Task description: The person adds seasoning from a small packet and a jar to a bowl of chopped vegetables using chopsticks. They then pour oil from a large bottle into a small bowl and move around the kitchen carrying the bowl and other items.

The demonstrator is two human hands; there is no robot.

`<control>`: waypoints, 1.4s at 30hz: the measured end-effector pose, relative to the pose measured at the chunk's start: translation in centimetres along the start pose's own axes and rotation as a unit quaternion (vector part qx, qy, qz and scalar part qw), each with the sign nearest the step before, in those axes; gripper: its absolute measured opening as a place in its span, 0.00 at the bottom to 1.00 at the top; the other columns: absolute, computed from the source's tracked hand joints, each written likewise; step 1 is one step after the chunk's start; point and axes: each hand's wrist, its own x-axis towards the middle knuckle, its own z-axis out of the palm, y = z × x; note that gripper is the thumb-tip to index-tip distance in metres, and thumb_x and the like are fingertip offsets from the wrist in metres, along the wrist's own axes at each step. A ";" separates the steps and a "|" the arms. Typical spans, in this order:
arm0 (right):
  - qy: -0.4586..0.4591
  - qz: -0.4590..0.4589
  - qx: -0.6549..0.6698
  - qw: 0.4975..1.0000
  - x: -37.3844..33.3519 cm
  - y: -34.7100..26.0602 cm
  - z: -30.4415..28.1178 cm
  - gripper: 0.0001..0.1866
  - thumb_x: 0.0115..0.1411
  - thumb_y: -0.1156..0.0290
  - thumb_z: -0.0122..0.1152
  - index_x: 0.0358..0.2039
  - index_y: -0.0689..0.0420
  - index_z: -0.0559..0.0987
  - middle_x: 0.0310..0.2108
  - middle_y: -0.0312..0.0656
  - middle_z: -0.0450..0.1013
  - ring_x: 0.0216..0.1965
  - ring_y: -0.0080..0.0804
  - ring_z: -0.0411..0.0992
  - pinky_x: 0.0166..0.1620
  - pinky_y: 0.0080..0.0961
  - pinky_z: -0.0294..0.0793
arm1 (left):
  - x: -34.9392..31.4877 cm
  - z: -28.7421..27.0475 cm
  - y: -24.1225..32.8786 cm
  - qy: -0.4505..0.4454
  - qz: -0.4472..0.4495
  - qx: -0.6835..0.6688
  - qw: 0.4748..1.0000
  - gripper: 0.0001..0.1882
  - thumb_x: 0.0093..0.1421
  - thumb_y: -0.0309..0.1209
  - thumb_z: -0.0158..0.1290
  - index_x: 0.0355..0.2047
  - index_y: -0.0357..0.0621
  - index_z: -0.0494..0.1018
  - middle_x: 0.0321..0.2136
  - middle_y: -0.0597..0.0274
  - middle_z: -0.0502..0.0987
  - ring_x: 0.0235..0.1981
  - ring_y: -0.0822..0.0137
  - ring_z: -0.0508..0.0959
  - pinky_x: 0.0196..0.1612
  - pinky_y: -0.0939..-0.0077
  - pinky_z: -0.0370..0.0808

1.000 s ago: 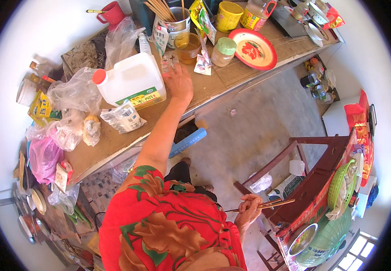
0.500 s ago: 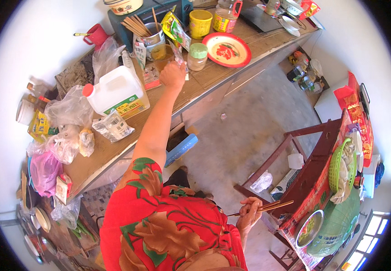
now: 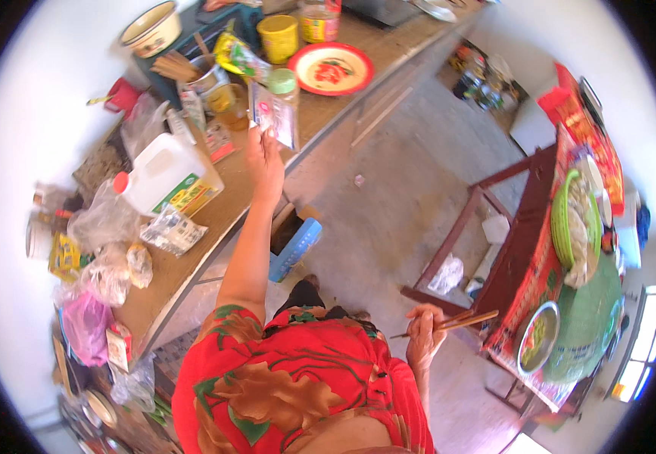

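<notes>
My left hand [image 3: 266, 168] reaches over the wooden counter [image 3: 314, 136] and grips a flat plastic packet [image 3: 276, 118] with white and pinkish print, held up at its lower edge. Just behind the packet stand a green-lidded jar [image 3: 283, 82] and a brownish see-through container [image 3: 228, 106]. Lower right, my right hand [image 3: 423, 334] is closed round a pair of wooden chopsticks [image 3: 473, 321], which point right toward a metal bowl [image 3: 527, 365] of chopped green and red food.
A red-rimmed plate [image 3: 362, 74] and a yellow tub [image 3: 277, 38] sit farther back on the counter. A white jug [image 3: 172, 170] and plastic bags stand left. To the right, a red-covered table [image 3: 517, 314] carries a green basket [image 3: 559, 219]. A blue box [image 3: 297, 250] is below the counter.
My left hand has lifted the packet from beside the jar, bringing it toward me and into fuller view. The head view has shifted; my right hand still holds the chopsticks.
</notes>
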 end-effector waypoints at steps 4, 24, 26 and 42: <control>0.020 -0.058 0.033 0.998 1.4 -2.5 -1.4 0.14 0.57 0.64 0.56 0.39 0.61 0.72 0.28 0.38 0.72 0.18 0.12 0.57 0.20 0.12 0.56 | -6.8 4.2 6.4 -0.269 -0.058 -0.088 0.957 0.08 0.64 0.31 0.44 0.34 0.38 0.69 0.27 0.73 0.69 0.29 0.82 0.66 0.32 0.85 0.67; 0.553 -0.230 0.048 0.799 -4.6 -10.3 -22.3 0.09 0.56 0.75 0.57 0.38 0.59 0.71 0.31 0.35 0.71 0.20 0.14 0.66 0.15 0.13 0.60 | -41.5 24.0 25.0 -0.718 -0.416 -0.349 0.435 0.14 0.62 0.41 0.47 0.34 0.42 0.70 0.29 0.68 0.74 0.30 0.77 0.74 0.33 0.82 0.74; 0.591 -0.213 -0.024 0.777 -4.7 -10.8 -24.1 0.10 0.55 0.73 0.61 0.35 0.60 0.71 0.27 0.35 0.70 0.18 0.14 0.62 0.15 0.13 0.57 | -44.6 24.6 25.0 -0.728 -0.444 -0.326 0.409 0.16 0.61 0.43 0.48 0.36 0.42 0.71 0.28 0.68 0.73 0.28 0.75 0.74 0.30 0.80 0.76; 0.605 -0.117 -0.182 0.766 -3.7 -10.8 -29.6 0.11 0.53 0.72 0.62 0.34 0.65 0.75 0.27 0.35 0.73 0.26 0.18 0.67 0.29 0.18 0.67 | -51.0 26.9 25.6 -0.655 -0.577 -0.252 0.419 0.11 0.61 0.38 0.48 0.28 0.44 0.69 0.21 0.69 0.70 0.22 0.76 0.71 0.22 0.77 0.76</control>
